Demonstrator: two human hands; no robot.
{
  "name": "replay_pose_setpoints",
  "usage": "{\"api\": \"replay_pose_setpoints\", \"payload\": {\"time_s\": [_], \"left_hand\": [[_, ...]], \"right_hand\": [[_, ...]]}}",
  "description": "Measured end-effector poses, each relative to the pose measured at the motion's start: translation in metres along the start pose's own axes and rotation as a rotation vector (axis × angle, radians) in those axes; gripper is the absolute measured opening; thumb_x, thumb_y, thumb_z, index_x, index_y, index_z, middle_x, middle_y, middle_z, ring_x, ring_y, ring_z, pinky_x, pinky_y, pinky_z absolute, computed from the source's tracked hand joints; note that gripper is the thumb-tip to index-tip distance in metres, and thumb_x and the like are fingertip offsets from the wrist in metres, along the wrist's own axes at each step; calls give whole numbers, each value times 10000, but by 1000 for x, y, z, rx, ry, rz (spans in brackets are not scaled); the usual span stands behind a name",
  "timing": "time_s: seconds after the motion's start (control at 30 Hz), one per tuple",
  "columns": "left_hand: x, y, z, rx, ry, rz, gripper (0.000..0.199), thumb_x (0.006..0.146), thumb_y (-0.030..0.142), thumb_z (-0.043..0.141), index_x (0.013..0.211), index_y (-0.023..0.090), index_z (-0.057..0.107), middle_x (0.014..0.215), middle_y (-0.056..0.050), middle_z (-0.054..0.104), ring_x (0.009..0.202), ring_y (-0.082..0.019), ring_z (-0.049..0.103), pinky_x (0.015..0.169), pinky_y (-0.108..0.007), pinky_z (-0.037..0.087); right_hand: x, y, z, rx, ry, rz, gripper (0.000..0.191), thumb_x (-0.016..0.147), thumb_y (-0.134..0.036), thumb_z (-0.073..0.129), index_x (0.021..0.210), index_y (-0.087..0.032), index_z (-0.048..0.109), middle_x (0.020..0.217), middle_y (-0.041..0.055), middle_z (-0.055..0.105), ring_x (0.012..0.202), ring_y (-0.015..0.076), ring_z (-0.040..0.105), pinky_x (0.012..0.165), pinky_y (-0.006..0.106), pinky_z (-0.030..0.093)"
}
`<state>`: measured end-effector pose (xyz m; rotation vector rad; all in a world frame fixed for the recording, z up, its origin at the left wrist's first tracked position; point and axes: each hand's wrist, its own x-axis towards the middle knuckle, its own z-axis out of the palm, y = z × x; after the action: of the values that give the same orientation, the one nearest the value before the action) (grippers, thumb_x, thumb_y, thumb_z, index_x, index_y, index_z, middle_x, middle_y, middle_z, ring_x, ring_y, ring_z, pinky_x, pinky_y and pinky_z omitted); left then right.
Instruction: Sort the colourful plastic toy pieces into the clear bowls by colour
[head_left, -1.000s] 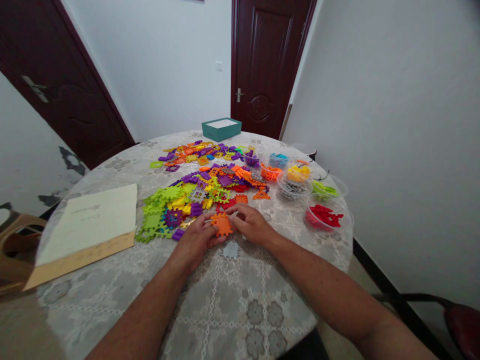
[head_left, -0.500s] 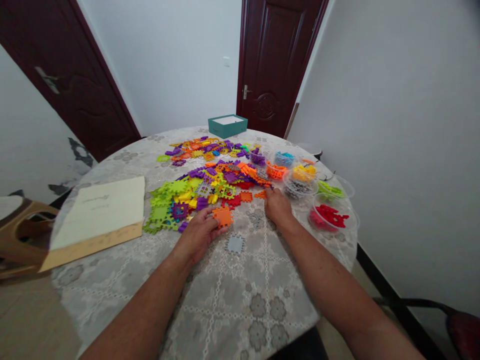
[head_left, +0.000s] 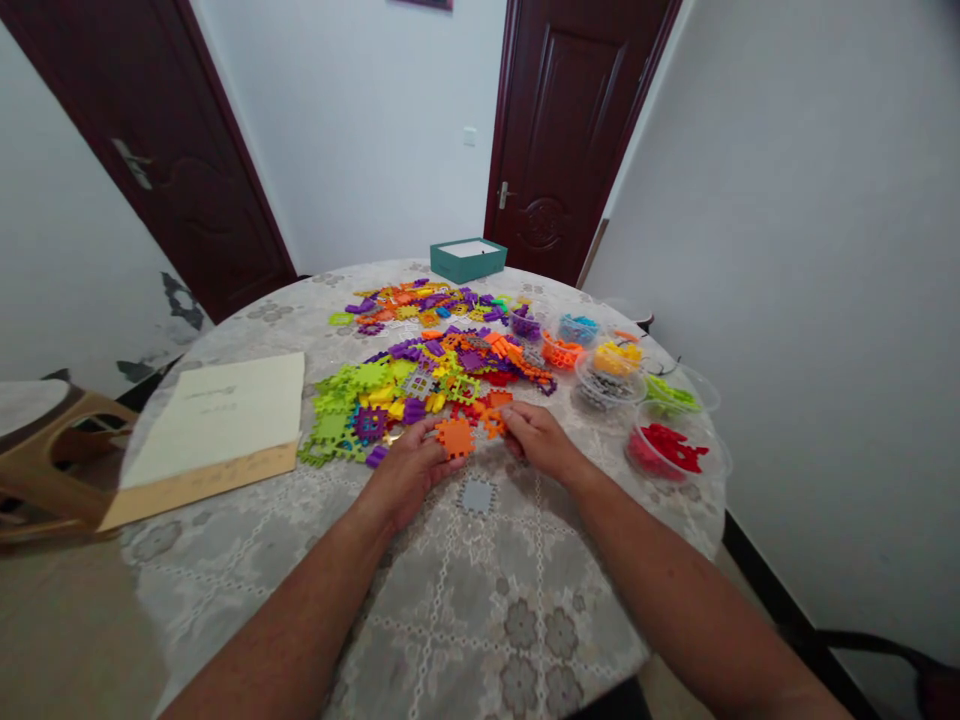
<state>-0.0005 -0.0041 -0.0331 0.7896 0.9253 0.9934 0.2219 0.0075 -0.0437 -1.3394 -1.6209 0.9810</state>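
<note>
I have the left hand (head_left: 411, 466) pinching a toothed orange plastic square (head_left: 456, 437); the right hand (head_left: 541, 440), blurred, seems to grip an irregular orange plastic piece (head_left: 494, 424). Slack fingers could drop either near the toothed grey plastic tile (head_left: 477, 496) just nearside of them.

Smooth plastic orange tile (head_left: 456, 438); glossy door (head_left: 581, 130).

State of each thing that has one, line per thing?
Left hand: closed on orange square piece
Right hand: gripping another orange piece
Grey square piece: flat on table
Near heap: loose, mixed colours
Clear bowls: open, pieces inside
Far door: shut
Left door: shut
</note>
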Motion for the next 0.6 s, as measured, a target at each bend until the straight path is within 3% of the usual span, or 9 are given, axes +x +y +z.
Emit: {"api": "replay_pose_setpoints", "payload": {"time_s": [0.07,0.17,0.3,0.4,0.47,0.6], "left_hand": [[0,0,0,5,-25,11,487,786,104,734,1256,167,622,1258,-144,719,1041,-202,732,847,-304,643],[-1,0,0,31,-55,6,505,778,117,761,1263,163,625,1251,-144,722,995,-181,731,834,-281,633],[-2,-2,0,70,-63,-22,541,773,96,756,1288,189,618,1253,-125,717,989,-172,725,848,-294,636],[-2,-4,0,77,-51,-29,526,785,114,753,1281,209,603,1230,-110,717,994,-189,724,815,-322,652],[-2,-4,0,69,-32,-13,508,789,107,740,1266,211,598,1207,-102,718,989,-191,726,798,-322,656],[-2,-1,2,62,9,-3,494,797,45,680,1263,186,594,1138,-104,722,923,-177,727,790,-330,661]], "right_hand": [[-3,-1,14,-4,-42,-91,292,1004,-431,516,950,-203,691,693,-17,628,609,142,552,593,252,405],[-4,3,28,-93,-4,-207,180,983,-355,594,1019,-209,693,882,2,706,781,148,625,714,256,443],[-4,5,32,-235,-5,-285,115,990,-314,609,995,-212,663,843,-13,687,756,142,621,711,257,437],[0,5,21,-349,37,-399,142,1013,-295,571,969,-207,673,883,16,685,817,163,626,772,280,461],[6,12,9,-398,140,-452,176,1020,-252,524,1021,-197,691,972,58,702,927,193,643,864,313,485],[22,43,-21,-493,320,-412,340,951,-113,457,1180,-166,702,1186,131,713,1148,238,644,1046,387,482]]}}
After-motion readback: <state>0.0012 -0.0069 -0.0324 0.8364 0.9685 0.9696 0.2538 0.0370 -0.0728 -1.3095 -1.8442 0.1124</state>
